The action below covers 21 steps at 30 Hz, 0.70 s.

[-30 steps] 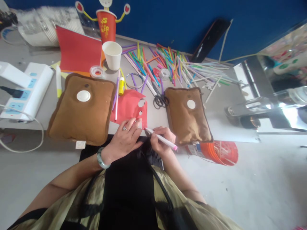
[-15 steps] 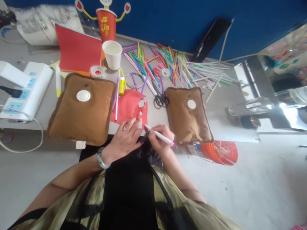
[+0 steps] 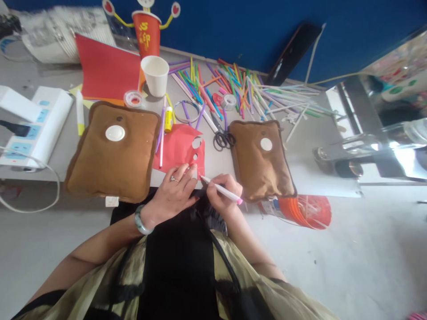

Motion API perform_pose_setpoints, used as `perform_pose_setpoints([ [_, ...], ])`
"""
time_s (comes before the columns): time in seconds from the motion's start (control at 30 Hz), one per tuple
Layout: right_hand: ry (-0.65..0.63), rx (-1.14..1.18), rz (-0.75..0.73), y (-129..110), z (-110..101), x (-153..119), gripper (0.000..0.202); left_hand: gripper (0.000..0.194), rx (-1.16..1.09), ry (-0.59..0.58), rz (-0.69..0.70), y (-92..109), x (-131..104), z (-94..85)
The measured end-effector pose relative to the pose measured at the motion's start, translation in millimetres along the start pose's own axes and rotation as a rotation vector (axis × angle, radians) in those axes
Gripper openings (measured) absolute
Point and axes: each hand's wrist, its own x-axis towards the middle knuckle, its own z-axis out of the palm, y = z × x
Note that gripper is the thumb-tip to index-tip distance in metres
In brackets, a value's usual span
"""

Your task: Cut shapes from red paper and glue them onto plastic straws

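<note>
A sheet of red paper (image 3: pixel 175 144) with cut-out holes lies at the table's front edge. My left hand (image 3: pixel 176 189) rests on its lower part, fingers stretched out flat and holding nothing. Gripped in my right hand (image 3: pixel 223 195) is a white marker (image 3: pixel 227 192) with a pink end. Its tip touches or hovers just over the paper's lower right corner; I cannot tell which. Black-handled scissors (image 3: pixel 224 139) lie beyond the marker, and a yellow glue stick (image 3: pixel 168 119) stands close to the paper's top edge.
Brown hot-water bags flank the paper, one left (image 3: pixel 113 169) and one right (image 3: pixel 262 164). Behind are a white paper cup (image 3: pixel 155 78), a red cup figure (image 3: pixel 148 35) and many coloured sticks (image 3: pixel 213 84). A power strip (image 3: pixel 40 124) sits left; an orange bucket (image 3: pixel 296 212) is below right.
The marker's tip has shifted very slightly down and left over the paper. My left hand stays in place on the sheet.
</note>
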Motion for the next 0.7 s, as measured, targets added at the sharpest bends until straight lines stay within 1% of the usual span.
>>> perform_pose_setpoints([
  [0.17,-0.007,0.027,0.0,2.9,0.5,-2.4,0.009,0.037,0.003,0.003,0.004,0.0,-0.2,-1.1],
  [0.43,-0.002,0.062,-0.04,0.1,-1.5,-1.2,0.01,0.034,0.01,0.001,0.008,0.4,1.1,-1.0],
  [0.57,0.007,0.092,-0.008,0.4,-1.2,-2.2,0.009,0.032,0.007,0.0,0.01,0.1,0.7,-1.5],
  [0.7,0.016,0.06,0.022,-0.3,-0.2,-1.7,0.009,0.036,0.003,-0.002,0.005,0.1,0.0,-0.6],
])
